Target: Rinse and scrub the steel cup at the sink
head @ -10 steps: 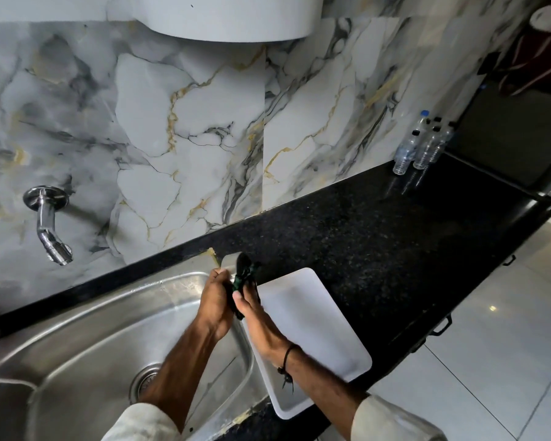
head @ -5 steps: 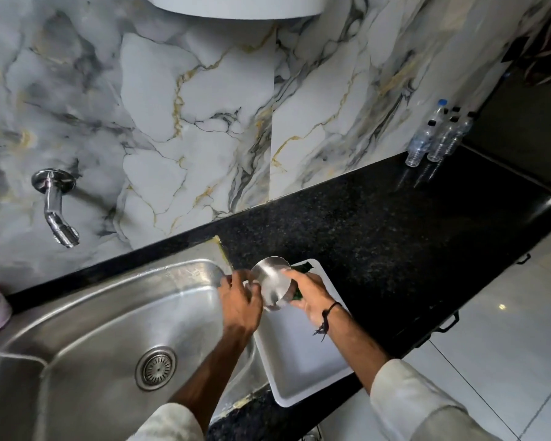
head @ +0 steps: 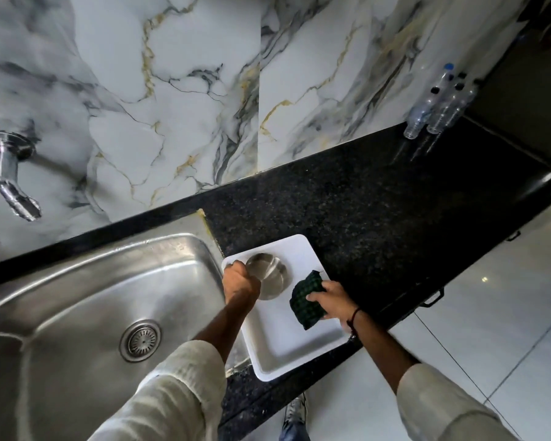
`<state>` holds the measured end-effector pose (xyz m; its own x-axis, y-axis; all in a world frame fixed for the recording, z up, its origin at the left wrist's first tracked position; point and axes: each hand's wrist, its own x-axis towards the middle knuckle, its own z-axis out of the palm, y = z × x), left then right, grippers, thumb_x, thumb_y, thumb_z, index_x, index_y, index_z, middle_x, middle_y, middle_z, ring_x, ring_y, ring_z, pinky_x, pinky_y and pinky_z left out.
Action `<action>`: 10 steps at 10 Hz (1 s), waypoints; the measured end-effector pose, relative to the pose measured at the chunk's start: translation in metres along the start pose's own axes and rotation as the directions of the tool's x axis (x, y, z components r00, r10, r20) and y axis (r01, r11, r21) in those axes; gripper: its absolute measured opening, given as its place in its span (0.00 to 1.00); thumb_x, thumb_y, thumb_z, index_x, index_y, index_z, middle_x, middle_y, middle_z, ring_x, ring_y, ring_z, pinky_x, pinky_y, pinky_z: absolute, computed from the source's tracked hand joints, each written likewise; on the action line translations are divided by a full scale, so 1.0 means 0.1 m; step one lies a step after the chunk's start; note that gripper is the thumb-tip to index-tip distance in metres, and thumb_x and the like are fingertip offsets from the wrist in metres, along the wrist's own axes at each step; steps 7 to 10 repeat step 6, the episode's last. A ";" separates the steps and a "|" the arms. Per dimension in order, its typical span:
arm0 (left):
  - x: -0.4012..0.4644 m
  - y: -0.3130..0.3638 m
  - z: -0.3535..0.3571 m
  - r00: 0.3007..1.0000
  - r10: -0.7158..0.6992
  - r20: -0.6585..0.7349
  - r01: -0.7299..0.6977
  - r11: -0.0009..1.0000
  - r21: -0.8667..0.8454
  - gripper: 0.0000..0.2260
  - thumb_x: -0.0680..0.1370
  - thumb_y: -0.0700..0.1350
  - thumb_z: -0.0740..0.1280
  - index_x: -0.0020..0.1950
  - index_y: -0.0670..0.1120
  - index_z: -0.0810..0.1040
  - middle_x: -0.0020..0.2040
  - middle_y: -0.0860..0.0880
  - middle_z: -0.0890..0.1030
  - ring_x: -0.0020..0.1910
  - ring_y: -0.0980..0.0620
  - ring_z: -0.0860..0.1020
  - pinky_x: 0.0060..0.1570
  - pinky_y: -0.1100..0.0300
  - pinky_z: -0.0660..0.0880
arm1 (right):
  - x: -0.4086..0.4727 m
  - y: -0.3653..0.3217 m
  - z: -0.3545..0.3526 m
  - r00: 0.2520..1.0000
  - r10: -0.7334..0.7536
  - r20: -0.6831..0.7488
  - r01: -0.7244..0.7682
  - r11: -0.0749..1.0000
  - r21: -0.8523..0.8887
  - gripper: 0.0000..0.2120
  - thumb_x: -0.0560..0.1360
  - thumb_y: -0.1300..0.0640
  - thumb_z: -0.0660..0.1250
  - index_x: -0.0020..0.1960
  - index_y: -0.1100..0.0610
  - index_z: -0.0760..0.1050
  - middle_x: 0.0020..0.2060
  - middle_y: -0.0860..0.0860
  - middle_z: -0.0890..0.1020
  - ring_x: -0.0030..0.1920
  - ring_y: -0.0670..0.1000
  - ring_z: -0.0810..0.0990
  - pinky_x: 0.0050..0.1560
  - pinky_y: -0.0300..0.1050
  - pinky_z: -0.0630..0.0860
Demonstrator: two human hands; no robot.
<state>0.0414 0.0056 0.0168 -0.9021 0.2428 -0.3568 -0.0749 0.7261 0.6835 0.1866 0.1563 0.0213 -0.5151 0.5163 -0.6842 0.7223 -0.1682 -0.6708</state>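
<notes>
The steel cup [head: 269,276] is in the white tray [head: 303,348] on the black counter, its open mouth facing up toward me. My left hand [head: 240,283] grips the cup at its left rim. My right hand [head: 330,302] holds a dark green checked scrub pad [head: 307,300] just right of the cup, over the tray, a small gap apart from the cup. The steel sink [head: 86,300] lies to the left, its drain [head: 140,340] uncovered. No water runs from the tap [head: 12,179].
A black granite counter [head: 379,218] runs to the right along the marble wall. Several clear plastic bottles [head: 439,106] stand at its far right end. White floor tiles and a shoe [head: 295,412] show below the counter edge.
The cup has gone from being held up between both hands to sitting low in the tray. My right hand has drawn away to the right with the scrub pad.
</notes>
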 end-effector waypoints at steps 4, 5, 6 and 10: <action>-0.28 -0.17 0.17 0.680 0.062 0.730 0.006 0.996 -0.091 0.15 0.78 0.33 0.57 0.56 0.44 0.81 0.46 0.44 0.80 0.43 0.43 0.82 0.42 0.53 0.83 | 0.08 -0.29 0.07 0.820 0.317 0.477 0.206 0.613 -0.763 0.20 0.82 0.65 0.68 0.73 0.66 0.74 0.58 0.59 0.80 0.67 0.62 0.81 0.71 0.58 0.77; -0.32 -0.25 0.21 0.727 0.079 0.682 -0.335 0.908 0.251 0.17 0.79 0.36 0.61 0.67 0.41 0.78 0.60 0.40 0.81 0.59 0.40 0.82 0.51 0.54 0.78 | 0.18 -0.29 0.14 0.867 0.297 0.399 0.220 0.490 -0.843 0.17 0.78 0.61 0.75 0.65 0.63 0.78 0.56 0.61 0.83 0.49 0.59 0.85 0.55 0.53 0.84; -0.25 -0.27 0.27 0.784 0.158 0.600 -0.503 0.729 0.465 0.19 0.80 0.39 0.63 0.72 0.40 0.74 0.70 0.40 0.78 0.70 0.40 0.75 0.65 0.55 0.73 | 0.26 -0.29 0.07 0.944 0.095 0.317 0.273 0.320 -0.908 0.18 0.73 0.59 0.79 0.61 0.60 0.80 0.56 0.60 0.84 0.47 0.60 0.88 0.41 0.47 0.84; -0.25 -0.27 0.27 0.784 0.158 0.600 -0.503 0.729 0.465 0.19 0.80 0.39 0.63 0.72 0.40 0.74 0.70 0.40 0.78 0.70 0.40 0.75 0.65 0.55 0.73 | 0.26 -0.29 0.07 0.944 0.095 0.317 0.273 0.320 -0.908 0.18 0.73 0.59 0.79 0.61 0.60 0.80 0.56 0.60 0.84 0.47 0.60 0.88 0.41 0.47 0.84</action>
